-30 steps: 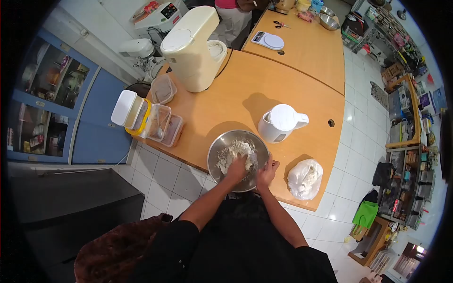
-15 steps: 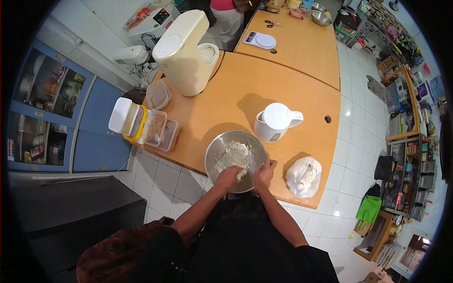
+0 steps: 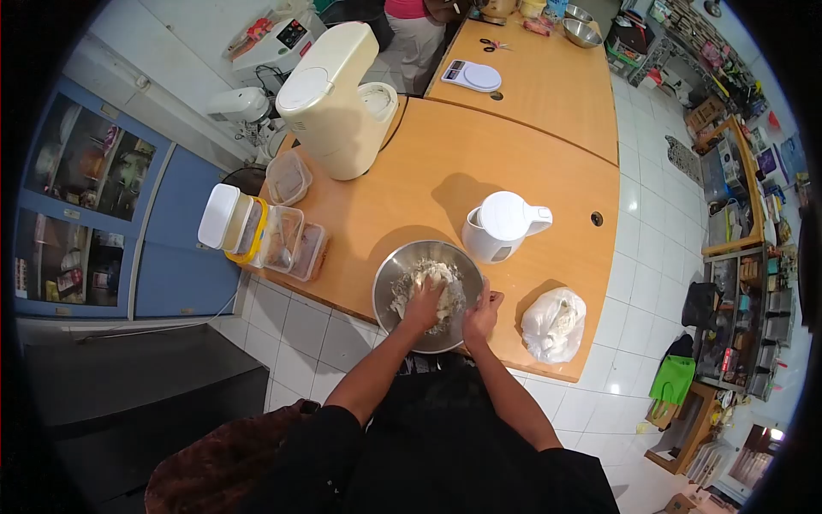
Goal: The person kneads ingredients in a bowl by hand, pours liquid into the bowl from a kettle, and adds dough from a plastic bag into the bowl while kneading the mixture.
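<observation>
A steel mixing bowl [image 3: 384, 299] sits near the front edge of the wooden table. In it lies shaggy, floury dough [image 3: 438, 272], pale and crumbly, with loose bits on the bowl's wall. My left hand [image 3: 425, 306] reaches down into the bowl, its fingers closed into the dough and partly hidden by it. On the bowl's right side my right hand [image 3: 481, 319] grips the rim. Just behind the bowl stands a white electric kettle [image 3: 501, 224]. A white plastic bag [image 3: 553, 324] with pale contents rests to the right of my right hand.
At the left edge are stacked plastic containers [image 3: 278, 238] and a lone open tub [image 3: 288, 177]. A cream stand mixer [image 3: 330, 103] stands behind them. Farther back lie a kitchen scale [image 3: 472, 75] and scissors [image 3: 490, 44]. Another person [image 3: 413, 38] stands beyond the table.
My left hand has moved forward within the bowl, toward its middle, pushing into the dough. My right hand stays on the rim.
</observation>
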Available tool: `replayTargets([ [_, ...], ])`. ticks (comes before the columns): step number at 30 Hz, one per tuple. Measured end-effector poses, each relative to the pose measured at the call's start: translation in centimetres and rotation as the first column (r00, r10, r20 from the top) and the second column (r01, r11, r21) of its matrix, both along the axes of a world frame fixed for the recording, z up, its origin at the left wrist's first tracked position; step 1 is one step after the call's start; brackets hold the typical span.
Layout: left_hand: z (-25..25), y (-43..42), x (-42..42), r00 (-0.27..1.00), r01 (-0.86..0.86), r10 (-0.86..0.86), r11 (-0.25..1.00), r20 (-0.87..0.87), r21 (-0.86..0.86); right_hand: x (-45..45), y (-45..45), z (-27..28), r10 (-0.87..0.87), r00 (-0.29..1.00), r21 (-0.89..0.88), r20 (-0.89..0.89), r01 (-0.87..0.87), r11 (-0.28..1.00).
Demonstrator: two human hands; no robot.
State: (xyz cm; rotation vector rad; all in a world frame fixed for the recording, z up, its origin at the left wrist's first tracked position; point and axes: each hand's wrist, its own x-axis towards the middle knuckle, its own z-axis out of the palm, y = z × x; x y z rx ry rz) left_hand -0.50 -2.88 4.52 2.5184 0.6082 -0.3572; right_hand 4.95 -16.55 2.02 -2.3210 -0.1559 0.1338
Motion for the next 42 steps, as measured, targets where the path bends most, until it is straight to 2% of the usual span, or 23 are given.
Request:
replayTargets([
  [3,-4.3,-0.7,-2.0,0.995,0.004,0.0,0.999,0.101,-0.041,0.0,-0.3,0.0,0.0,1.0,0.025,0.018,0.0,1.0],
  [5,-4.0,-1.7,-3.1,0.992,0.03,-0.03,1.0,0.122,-0.004,-0.1,-0.1,-0.1,-0.019,0.998,-0.003,0.054,0.02,1.0],
  [9,-4.4,-2.2,-4.2,0.985,0.115,-0.118,0.993,0.123,0.028,-0.2,-0.4,0.2,-0.009,1.0,-0.009,0.021,0.009,1.0],
  [12,-3.4,-1.4,-4.4,0.982,0.179,-0.171,0.979,0.076,-0.103,-0.2,0.0,0.2,-0.018,1.0,-0.016,0.012,0.019,1.0],
  [15,-1.7,-0.5,-4.8,0.972,0.219,-0.197,0.957,0.126,-0.19,-0.1,-0.3,0.0,-0.004,1.0,-0.011,0.028,0.004,1.0],
  [18,-0.7,1.1,-5.0,0.984,0.152,-0.11,0.932,0.142,-0.329,-0.3,-0.4,0.1,-0.004,0.999,-0.009,0.036,0.005,1.0],
  [21,2.3,3.0,-4.0,0.955,0.093,0.036,0.906,0.295,-0.413,-0.1,-0.9,-0.3,0.003,1.0,0.008,0.028,-0.004,1.0],
  [22,2.0,4.1,-3.4,0.952,0.129,-0.016,0.927,0.306,-0.353,0.0,-1.1,-0.4,0.015,1.0,0.03,-0.009,-0.015,0.999],
  [25,3.7,5.1,-1.1,0.903,0.137,-0.056,0.977,0.426,-0.162,0.2,-1.0,-0.7,0.021,0.997,0.039,0.077,-0.024,0.999],
  [26,4.3,4.7,-0.6,0.927,0.097,-0.039,0.985,0.372,-0.14,0.1,-1.0,-0.9,0.018,0.991,0.031,0.135,-0.023,0.999],
  [28,4.7,3.4,0.4,0.965,0.024,0.001,0.996,0.264,-0.091,0.1,-1.1,-0.8,0.027,0.99,0.055,0.138,-0.035,0.998],
  [31,-1.6,1.3,-1.3,0.962,0.271,-0.269,0.959,-0.038,0.077,0.3,-0.9,-0.1,0.018,0.995,0.057,0.096,-0.024,0.998],
  [33,-5.6,-0.5,-3.5,0.947,0.321,-0.317,0.942,-0.055,0.095,0.1,-0.9,0.0,0.017,0.995,0.022,0.094,-0.019,1.0],
  [35,-5.2,-1.1,-3.7,0.941,0.332,-0.327,0.942,-0.09,0.049,0.2,-0.8,-0.2,0.032,0.99,-0.029,0.14,-0.028,0.999],
  [37,-1.8,-1.2,-3.2,0.94,0.303,-0.308,0.951,-0.145,-0.055,0.0,-0.8,-0.6,0.009,0.991,-0.022,0.137,-0.006,1.0],
  [40,-1.6,-0.1,-3.6,0.933,0.313,-0.332,0.94,-0.141,-0.137,0.1,-1.0,-1.1,0.006,0.991,-0.019,0.134,-0.004,1.0],
  [42,-1.3,0.3,-3.8,0.938,0.314,-0.324,0.945,-0.125,-0.093,0.0,-1.0,-0.9,0.015,0.993,-0.02,0.117,-0.013,1.0],
])
